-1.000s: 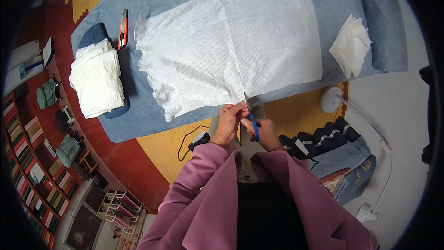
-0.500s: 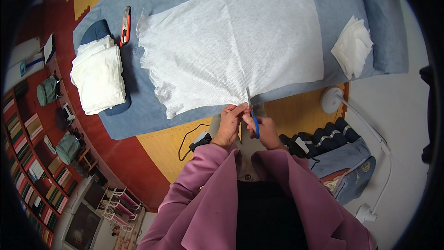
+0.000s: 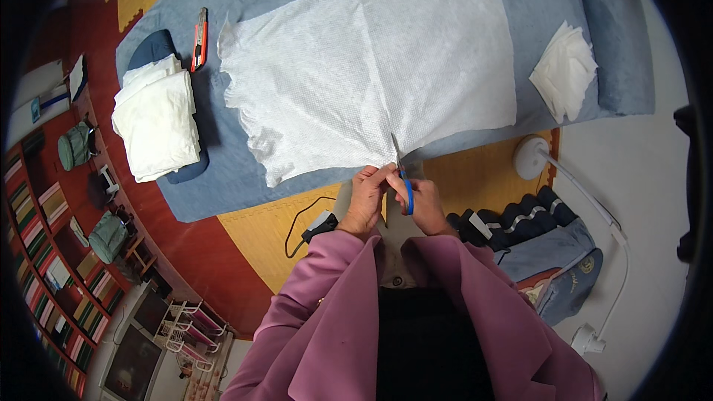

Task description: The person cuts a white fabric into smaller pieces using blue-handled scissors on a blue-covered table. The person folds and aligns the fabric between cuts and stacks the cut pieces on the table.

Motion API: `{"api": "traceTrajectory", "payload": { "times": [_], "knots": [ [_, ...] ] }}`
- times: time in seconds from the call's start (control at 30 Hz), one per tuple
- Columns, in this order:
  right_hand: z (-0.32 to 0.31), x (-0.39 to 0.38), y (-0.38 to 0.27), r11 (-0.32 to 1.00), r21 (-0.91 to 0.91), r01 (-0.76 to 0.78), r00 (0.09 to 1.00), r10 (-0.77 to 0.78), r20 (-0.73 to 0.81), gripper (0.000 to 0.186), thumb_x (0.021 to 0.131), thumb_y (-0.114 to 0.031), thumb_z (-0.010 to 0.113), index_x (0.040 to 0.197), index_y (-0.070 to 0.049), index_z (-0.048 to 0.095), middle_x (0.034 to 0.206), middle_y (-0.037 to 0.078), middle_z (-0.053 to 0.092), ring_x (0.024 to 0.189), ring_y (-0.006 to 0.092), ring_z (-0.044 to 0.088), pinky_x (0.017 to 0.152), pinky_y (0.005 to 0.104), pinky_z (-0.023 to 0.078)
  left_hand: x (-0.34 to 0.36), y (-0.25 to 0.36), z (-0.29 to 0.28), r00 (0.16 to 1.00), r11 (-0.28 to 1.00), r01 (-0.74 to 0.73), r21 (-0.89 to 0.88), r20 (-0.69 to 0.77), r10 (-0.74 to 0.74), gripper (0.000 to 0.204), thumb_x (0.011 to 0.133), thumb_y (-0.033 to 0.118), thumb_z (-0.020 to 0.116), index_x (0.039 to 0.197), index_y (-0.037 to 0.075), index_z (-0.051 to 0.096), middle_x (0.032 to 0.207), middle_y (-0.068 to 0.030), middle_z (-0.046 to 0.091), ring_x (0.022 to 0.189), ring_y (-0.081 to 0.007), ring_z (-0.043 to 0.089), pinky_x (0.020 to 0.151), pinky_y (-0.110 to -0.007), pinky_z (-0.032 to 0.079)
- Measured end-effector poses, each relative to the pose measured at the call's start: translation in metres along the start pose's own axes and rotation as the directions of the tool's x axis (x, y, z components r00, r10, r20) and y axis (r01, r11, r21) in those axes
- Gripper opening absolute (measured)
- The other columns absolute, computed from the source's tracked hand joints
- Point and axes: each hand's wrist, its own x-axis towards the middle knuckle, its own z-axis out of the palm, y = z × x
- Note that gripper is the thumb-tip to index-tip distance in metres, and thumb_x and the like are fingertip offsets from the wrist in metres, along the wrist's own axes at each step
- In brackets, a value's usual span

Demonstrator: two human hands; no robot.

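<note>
A white textured cloth sheet (image 3: pixel 312 82) lies spread on the blue-covered bed, its left edge ragged. Creases run from the sheet's middle down to its near edge, where my left hand (image 3: pixel 365 200) pinches the fabric. Close beside it, my right hand (image 3: pixel 427 208) grips a pair of scissors (image 3: pixel 408 194) by blue handles. The scissors' blades point away from me at the near edge, and one dark blade shows over the sheet. My fingers partly hide where blades and fabric meet.
On the bed's left are a red utility knife (image 3: pixel 199 41) and folded white cloths (image 3: pixel 154 122) on a dark blue cushion. More folded white cloths (image 3: pixel 564 73) lie at the right. A white lamp (image 3: pixel 530 157) and a blue bag (image 3: pixel 553 260) stand right of me.
The scissors have tilted slightly, and more of a blade shows over the sheet. My left hand keeps its pinch on the near edge. The whole view has shifted a little.
</note>
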Motion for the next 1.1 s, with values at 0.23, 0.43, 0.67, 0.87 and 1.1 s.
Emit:
{"api": "traceTrajectory", "payload": {
  "times": [0.23,0.43,0.67,0.87,1.1],
  "knots": [
    [-0.003,-0.005,-0.011,0.988,0.155,-0.024,0.997,0.012,0.077,0.045,0.089,-0.041,0.072,0.066,-0.004,0.061,0.058,0.000,0.055,0.052,0.0081,0.052,0.049,0.0244,0.038,0.003,0.012,0.017,0.937,0.924,0.334,-0.187,0.172,-0.304,0.053,0.101,0.044,0.047,0.112,-0.006,0.062,0.095,-0.0150,0.069,0.089,-0.0239,0.066,0.081,-0.033,0.055],
    [-0.016,-0.010,-0.024,0.985,0.119,-0.124,0.975,0.098,0.201,0.053,0.089,-0.054,0.065,0.065,-0.007,0.059,0.056,0.000,0.053,0.051,0.0081,0.050,0.049,0.0225,0.033,0.021,0.006,0.019,0.891,0.838,0.384,-0.387,0.395,-0.225,0.045,0.099,0.043,0.054,0.114,0.001,0.055,0.121,-0.0173,0.063,0.117,-0.0299,0.057,0.105,-0.039,0.044],
    [-0.017,-0.009,-0.034,0.985,0.037,-0.170,0.971,0.161,0.178,0.058,0.083,-0.065,0.065,0.069,-0.009,0.060,0.057,-0.001,0.052,0.052,0.0086,0.051,0.047,0.0225,0.031,0.041,-0.017,0.000,0.970,0.878,0.207,-0.432,0.207,-0.127,0.024,0.095,0.025,0.066,0.094,0.002,0.061,0.093,-0.0122,0.066,0.097,-0.0238,0.064,0.086,-0.036,0.055],
    [-0.016,-0.014,-0.044,0.986,0.040,-0.161,0.974,0.152,0.171,0.057,0.090,-0.060,0.061,0.071,-0.006,0.061,0.059,0.002,0.057,0.050,0.0084,0.050,0.046,0.0232,0.032,0.033,-0.013,0.006,0.981,0.891,0.182,-0.415,0.138,-0.136,0.022,0.094,0.021,0.067,0.081,0.004,0.061,0.080,-0.0099,0.067,0.066,-0.0193,0.065,0.044,-0.030,0.052],
    [-0.014,-0.005,-0.036,0.994,0.075,-0.085,0.985,0.073,0.159,0.056,0.091,-0.055,0.063,0.070,-0.003,0.061,0.058,0.003,0.056,0.049,0.0099,0.050,0.046,0.0245,0.035,0.022,-0.007,0.016,0.995,0.913,0.082,-0.399,-0.015,-0.096,0.024,0.097,0.018,0.063,0.079,0.003,0.063,0.072,-0.0123,0.066,0.055,-0.0197,0.063,0.042,-0.031,0.052]
  ]
}}
